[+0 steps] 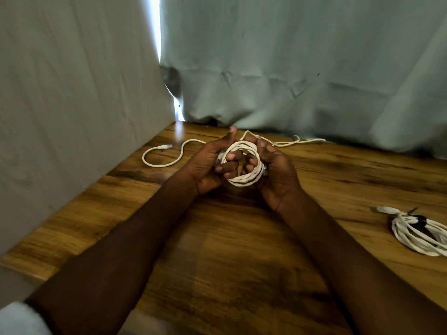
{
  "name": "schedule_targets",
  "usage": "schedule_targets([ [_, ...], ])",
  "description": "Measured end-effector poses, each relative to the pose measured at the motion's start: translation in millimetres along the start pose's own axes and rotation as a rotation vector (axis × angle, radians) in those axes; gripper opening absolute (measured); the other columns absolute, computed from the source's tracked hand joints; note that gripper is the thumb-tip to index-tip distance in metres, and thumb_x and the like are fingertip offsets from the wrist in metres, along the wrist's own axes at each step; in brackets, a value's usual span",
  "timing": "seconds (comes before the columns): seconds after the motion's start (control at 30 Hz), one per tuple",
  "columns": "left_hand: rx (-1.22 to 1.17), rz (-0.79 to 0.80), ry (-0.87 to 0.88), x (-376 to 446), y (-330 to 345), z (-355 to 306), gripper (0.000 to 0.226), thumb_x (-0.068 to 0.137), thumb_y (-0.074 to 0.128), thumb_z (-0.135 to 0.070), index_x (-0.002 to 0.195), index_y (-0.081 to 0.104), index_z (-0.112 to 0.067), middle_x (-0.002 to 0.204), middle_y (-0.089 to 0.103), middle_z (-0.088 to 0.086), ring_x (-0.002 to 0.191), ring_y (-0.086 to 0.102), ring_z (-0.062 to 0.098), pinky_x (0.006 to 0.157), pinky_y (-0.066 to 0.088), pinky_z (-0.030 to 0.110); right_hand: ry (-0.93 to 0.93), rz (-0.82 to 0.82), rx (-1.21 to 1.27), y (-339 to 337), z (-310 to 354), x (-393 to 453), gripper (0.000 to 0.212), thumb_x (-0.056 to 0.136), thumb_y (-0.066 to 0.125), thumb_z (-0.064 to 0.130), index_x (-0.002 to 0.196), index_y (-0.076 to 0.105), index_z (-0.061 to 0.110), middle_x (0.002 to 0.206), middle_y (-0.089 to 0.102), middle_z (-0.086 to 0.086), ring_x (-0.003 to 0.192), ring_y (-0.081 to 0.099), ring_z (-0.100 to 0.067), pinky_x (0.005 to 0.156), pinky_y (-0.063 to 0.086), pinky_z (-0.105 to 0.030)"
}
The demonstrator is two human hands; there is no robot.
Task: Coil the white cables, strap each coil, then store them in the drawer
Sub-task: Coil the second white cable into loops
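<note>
Head view: both hands [242, 165] grip the white coil [244, 165] above open table [217, 238].

Surface: wooden table [242, 274], brown with dark grain streaks, filling the lower half of the view | Left: pale grey fabric panel [72, 105] hanging down to the table edge | Back: pale green curtain [290, 68], creased, its hem bunched on the table's far edge | Between them: narrow bright gap [156, 32]
</note>
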State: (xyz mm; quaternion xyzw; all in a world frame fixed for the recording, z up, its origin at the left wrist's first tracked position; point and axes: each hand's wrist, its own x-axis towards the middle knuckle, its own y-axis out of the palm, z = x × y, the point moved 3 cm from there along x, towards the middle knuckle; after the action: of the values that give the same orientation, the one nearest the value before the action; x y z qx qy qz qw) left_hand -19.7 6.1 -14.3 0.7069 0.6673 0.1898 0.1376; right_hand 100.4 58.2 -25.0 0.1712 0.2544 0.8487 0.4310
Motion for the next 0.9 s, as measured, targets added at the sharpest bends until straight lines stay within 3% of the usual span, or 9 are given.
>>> schedule_targets([
  [0.1, 0.088, 0.003, 0.008, -3, 2, -3, 0.037, 0.105, 0.047, -0.032, 0.088, 0.077, -0.018, 0.048, 0.036, -0.008, 0.032, 0.023, 0.003, 0.047, 0.016, 0.027, 0.013, 0.019, 0.016, 1, 0, -1, 0.031, 0.107, 0.046, 0.012, 0.13, 0.062, 0.0, 0.08, 0.068, -0.009, 0.06, 0.06, -0.016, 0.063, 0.054, -0.03],
  [0.2, 0.012, -0.054, 0.061, 0, -2, -5, 0.049, 0.107, 0.039, -0.024, 0.075, 0.073, -0.012, 0.04, 0.032, -0.01, 0.028, 0.022, 0.004, 0.043, 0.016, 0.021, -0.032, 0.104, -0.046, 7, 1, -2, 0.031, 0.109, 0.042, 0.011, 0.13, 0.062, 0.001, 0.087, 0.074, -0.008, 0.071, 0.069, -0.016, 0.072, 0.061, -0.03],
  [0.27, -0.073, -0.087, 0.097, 1, -6, -7, 0.04, 0.107, 0.037, -0.021, 0.083, 0.068, -0.013, 0.039, 0.033, -0.009, 0.026, 0.024, 0.005, 0.036, 0.019, 0.018, -0.259, 0.192, -0.437, 7, 9, -3, 0.034, 0.108, 0.048, 0.014, 0.138, 0.061, 0.007, 0.117, 0.075, -0.009, 0.107, 0.072, -0.023, 0.097, 0.058, -0.042],
  [0.3, -0.109, -0.099, 0.113, 2, -9, -8, 0.032, 0.107, 0.038, -0.021, 0.088, 0.062, -0.012, 0.04, 0.034, -0.009, 0.025, 0.024, 0.004, 0.033, 0.02, 0.017, -0.409, 0.236, -0.747, 5, 11, -4, 0.037, 0.106, 0.053, 0.018, 0.143, 0.058, 0.012, 0.132, 0.07, -0.005, 0.123, 0.066, -0.021, 0.107, 0.051, -0.043],
  [0.37, -0.124, -0.128, 0.117, 3, -15, -8, 0.027, 0.107, 0.04, -0.021, 0.085, 0.055, -0.013, 0.041, 0.03, -0.009, 0.026, 0.023, 0.004, 0.032, 0.02, 0.018, -0.575, 0.299, -1.228, 1, 12, -6, 0.06, 0.099, 0.067, 0.031, 0.154, 0.046, 0.023, 0.15, 0.056, 0.002, 0.138, 0.052, -0.012, 0.115, 0.043, -0.035],
  [0.47, -0.092, -0.139, 0.084, 3, -17, -5, 0.04, 0.106, 0.044, -0.026, 0.068, 0.038, -0.015, 0.04, 0.026, -0.008, 0.026, 0.022, 0.004, 0.033, 0.022, 0.016, -0.6, 0.291, -1.418, -2, 10, -11, 0.097, 0.085, 0.08, 0.049, 0.163, 0.027, 0.024, 0.161, 0.041, 0.002, 0.144, 0.042, -0.01, 0.113, 0.038, -0.026],
  [0.63, -0.161, -0.098, 0.066, 4, -18, -4, 0.038, 0.105, 0.048, -0.03, 0.07, 0.042, -0.017, 0.039, 0.029, -0.009, 0.025, 0.023, 0.006, 0.031, 0.021, 0.02, -0.651, 0.257, -1.603, -1, 9, -13, 0.102, 0.085, 0.079, 0.047, 0.164, 0.018, 0.024, 0.161, 0.039, -0.002, 0.141, 0.046, -0.024, 0.107, 0.047, -0.048],
  [0.77, -0.227, -0.091, 0.061, 3, -15, -3, 0.043, 0.103, 0.051, -0.032, 0.062, 0.05, -0.019, 0.04, 0.031, -0.008, 0.025, 0.023, 0.007, 0.032, 0.02, 0.019, -0.643, 0.291, -1.662, 2, 8, -16, 0.117, 0.081, 0.081, 0.054, 0.165, 0.008, 0.019, 0.161, 0.034, -0.009, 0.134, 0.051, -0.031, 0.098, 0.052, -0.049],
  [0.9, -0.234, -0.097, 0.051, 4, -14, -3, 0.051, 0.106, 0.046, -0.033, 0.057, 0.046, -0.019, 0.04, 0.032, -0.009, 0.025, 0.024, 0.007, 0.031, 0.021, 0.019, -0.689, 0.247, -1.697, 2, 7, -18, 0.108, 0.083, 0.079, 0.053, 0.164, 0.018, 0.016, 0.155, 0.043, -0.009, 0.124, 0.059, -0.03, 0.09, 0.055, -0.048],
])
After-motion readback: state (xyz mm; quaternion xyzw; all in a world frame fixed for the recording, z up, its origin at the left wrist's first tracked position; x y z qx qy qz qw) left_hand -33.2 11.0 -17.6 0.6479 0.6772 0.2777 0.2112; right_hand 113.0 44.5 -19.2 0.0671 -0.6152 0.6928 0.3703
